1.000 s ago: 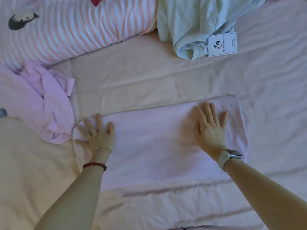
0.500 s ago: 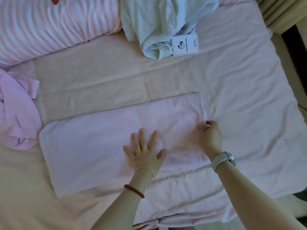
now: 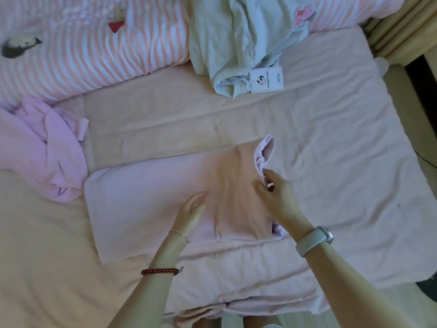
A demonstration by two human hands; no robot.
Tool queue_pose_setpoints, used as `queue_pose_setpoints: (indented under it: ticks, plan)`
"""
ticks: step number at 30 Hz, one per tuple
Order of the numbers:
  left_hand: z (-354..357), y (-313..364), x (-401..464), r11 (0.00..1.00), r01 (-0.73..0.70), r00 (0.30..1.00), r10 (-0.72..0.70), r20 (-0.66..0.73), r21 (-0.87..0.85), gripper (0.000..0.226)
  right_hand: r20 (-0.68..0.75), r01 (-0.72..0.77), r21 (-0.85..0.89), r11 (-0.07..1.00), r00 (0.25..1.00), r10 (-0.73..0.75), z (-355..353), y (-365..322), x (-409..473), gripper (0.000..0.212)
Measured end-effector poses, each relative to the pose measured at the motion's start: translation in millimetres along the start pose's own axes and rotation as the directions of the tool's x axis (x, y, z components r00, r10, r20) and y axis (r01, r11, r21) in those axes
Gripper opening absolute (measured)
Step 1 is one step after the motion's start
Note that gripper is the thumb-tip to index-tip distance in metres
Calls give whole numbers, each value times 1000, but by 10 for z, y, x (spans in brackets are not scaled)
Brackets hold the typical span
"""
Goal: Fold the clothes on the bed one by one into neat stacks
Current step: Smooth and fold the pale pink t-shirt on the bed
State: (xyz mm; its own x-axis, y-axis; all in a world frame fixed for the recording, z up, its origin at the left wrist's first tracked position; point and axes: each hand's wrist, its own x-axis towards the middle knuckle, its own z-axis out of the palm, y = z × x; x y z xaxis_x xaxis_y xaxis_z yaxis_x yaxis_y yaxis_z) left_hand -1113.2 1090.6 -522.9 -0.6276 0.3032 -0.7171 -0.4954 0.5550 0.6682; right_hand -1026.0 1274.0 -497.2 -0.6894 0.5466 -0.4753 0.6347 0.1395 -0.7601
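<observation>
A pale pink garment (image 3: 146,202) lies folded into a long strip across the bed (image 3: 331,162). My right hand (image 3: 276,200) pinches its right end and has lifted that edge up off the sheet, curling it leftward. My left hand (image 3: 191,211) stands edge-on at the strip's middle, fingers straight, pressing on the fabric and holding nothing. A crumpled pink garment (image 3: 45,150) lies at the left. A light green garment (image 3: 238,36) with a white paper tag (image 3: 266,80) sits at the back.
A pink-and-white striped duvet (image 3: 89,50) is bunched along the back of the bed. The bed's right edge and a beige curtain (image 3: 402,27) are at the far right. Bare sheet surrounds the strip in front and to the right.
My right hand has lifted the strip's right end off the bed. My left hand has turned from flat palm to edge-on at the middle. The camera view shifted slightly.
</observation>
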Motion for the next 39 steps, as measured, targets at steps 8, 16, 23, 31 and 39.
queue_pose_setpoints:
  ticks: [8, 16, 23, 31, 39]
  plan:
    - [-1081, -203, -464, 872, 58, 967, -171, -191, -487, 20, 188, 201, -142, 969, 967, -173, 1110, -949, -357, 24]
    - [-2045, -780, -348, 613, 190, 949, -316, -18, -767, 44, 466, 233, -86, 969, 869, -168, 2629, -1338, -431, 11]
    - [-1909, -937, -215, 962, -20, 951, -65, -301, -272, 16, 225, 264, -347, 900, 955, -193, 2615, -1128, -267, 32]
    - [-1833, -1017, -169, 957, 91, 904, -196, -380, -277, 27, 392, 445, -684, 578, 892, -224, 2756, -1484, 494, 45]
    - [-1980, -1254, -397, 907, -153, 902, -34, -430, -393, 5, 321, 528, -504, 684, 849, -419, 3092, -1632, 442, 19]
